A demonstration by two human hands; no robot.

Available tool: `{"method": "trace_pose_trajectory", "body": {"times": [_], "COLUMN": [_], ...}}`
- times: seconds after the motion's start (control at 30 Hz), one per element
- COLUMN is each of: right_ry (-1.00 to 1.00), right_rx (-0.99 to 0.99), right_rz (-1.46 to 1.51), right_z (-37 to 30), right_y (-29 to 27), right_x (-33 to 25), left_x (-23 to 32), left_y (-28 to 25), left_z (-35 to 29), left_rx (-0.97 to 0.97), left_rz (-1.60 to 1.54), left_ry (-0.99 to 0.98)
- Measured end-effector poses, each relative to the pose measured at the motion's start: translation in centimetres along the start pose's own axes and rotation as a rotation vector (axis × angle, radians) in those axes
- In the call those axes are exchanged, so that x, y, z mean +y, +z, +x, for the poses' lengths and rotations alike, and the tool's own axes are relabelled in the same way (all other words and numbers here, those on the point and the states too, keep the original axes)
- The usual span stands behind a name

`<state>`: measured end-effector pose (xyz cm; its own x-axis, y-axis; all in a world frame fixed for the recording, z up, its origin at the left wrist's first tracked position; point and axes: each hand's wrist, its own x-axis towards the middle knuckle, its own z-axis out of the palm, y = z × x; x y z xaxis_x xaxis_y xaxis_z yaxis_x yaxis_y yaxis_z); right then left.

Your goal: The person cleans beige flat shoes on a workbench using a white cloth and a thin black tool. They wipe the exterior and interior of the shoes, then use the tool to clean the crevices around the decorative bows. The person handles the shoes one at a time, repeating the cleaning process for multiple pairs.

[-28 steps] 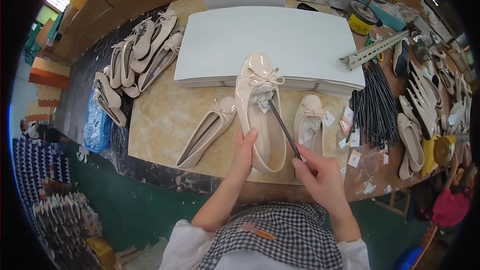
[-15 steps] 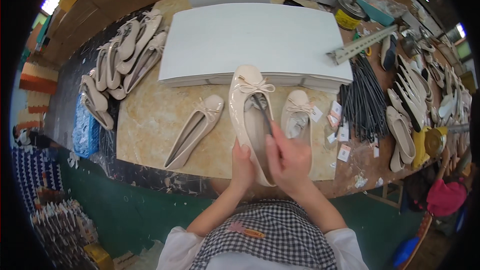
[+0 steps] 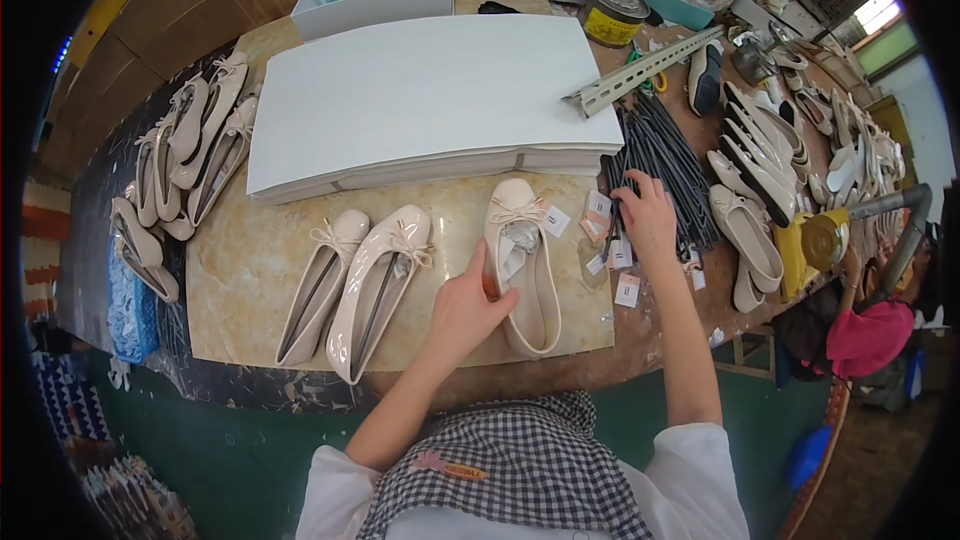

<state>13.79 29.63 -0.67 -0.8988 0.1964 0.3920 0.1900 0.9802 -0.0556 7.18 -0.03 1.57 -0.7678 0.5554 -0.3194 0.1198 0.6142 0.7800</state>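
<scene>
With my left hand (image 3: 468,308) I hold a beige patent ballet flat (image 3: 538,315) at its left side, thumb over the rim and fingers along the outside. That shoe has a bow, crumpled paper in the toe and a white tag (image 3: 555,220). My right hand (image 3: 650,220) is over the left edge of a pile of thin black sticks (image 3: 675,175), fingers bent and apart; whether they touch a stick is unclear. Left of my left hand, two more beige flats lie side by side, the nearer one (image 3: 362,305) and its neighbour (image 3: 318,290), each with a dark stick inside.
A stack of white sheets (image 3: 420,100) spans the table behind the shoes, with a perforated metal bar (image 3: 645,72) across its right corner. More flats (image 3: 195,135) lie at left and others (image 3: 745,230) at right. Paper tags (image 3: 627,290) lie near the sticks. Another person's pink sleeve (image 3: 870,338) shows far right.
The flat I was holding with a stick inside now lies beside the left shoe. My left hand has moved to the tagged flat, my right hand to the black sticks. The view has shifted right.
</scene>
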Motion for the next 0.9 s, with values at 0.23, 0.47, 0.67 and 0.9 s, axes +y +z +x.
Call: {"method": "trace_pose_trajectory", "body": {"times": [0.23,0.47,0.67,0.9], "right_ry": [0.442,0.569,0.436,0.453], "right_rx": [0.371,0.024,-0.530,-0.570], "right_rz": [0.847,0.930,1.180,1.329], "right_z": [-1.5,-4.3,-2.9,-1.3], "right_y": [-5.5,-4.4,-10.6,-10.3], "right_x": [-1.7,-11.2,-18.4,-18.8], "left_x": [-3.9,-2.8,-5.9,-4.4], "left_y": [1.4,-1.5,-0.7,-1.5], "left_z": [-2.5,-2.4,-1.2,-1.9], "left_rx": [-0.006,0.075,0.420,0.423], "left_rz": [-1.253,-1.147,-0.837,-0.783], "left_ry": [-0.197,0.000,0.235,0.322]}}
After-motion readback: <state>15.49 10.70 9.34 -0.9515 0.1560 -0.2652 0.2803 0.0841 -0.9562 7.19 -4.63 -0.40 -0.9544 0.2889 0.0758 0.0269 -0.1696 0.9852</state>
